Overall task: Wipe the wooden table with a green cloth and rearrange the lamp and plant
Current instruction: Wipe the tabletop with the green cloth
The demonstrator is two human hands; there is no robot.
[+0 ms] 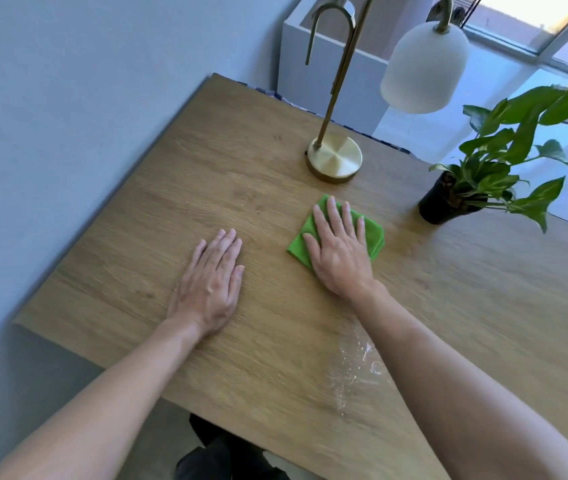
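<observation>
Pressing flat on the green cloth, the right hand lies with its fingers straight and slightly fanned, pointing toward the far edge of the tabletop. The cloth sits folded in the middle of the tabletop, just short of the lamp, whose round brass base stands by the far edge directly beyond the fingertips. The plant, in a dark pot, stands further right along the far edge, well apart from the left hand and much nearer the right. A patch of wet streaks lies back toward the near edge, beside the right forearm, so the cloth's next stroke probably has to draw toward the person rather than push on into the lamp base. The left hand rests palm down on bare wood nearer the left edge, fingers straight and close together, holding nothing, seemingly bracing the body.
</observation>
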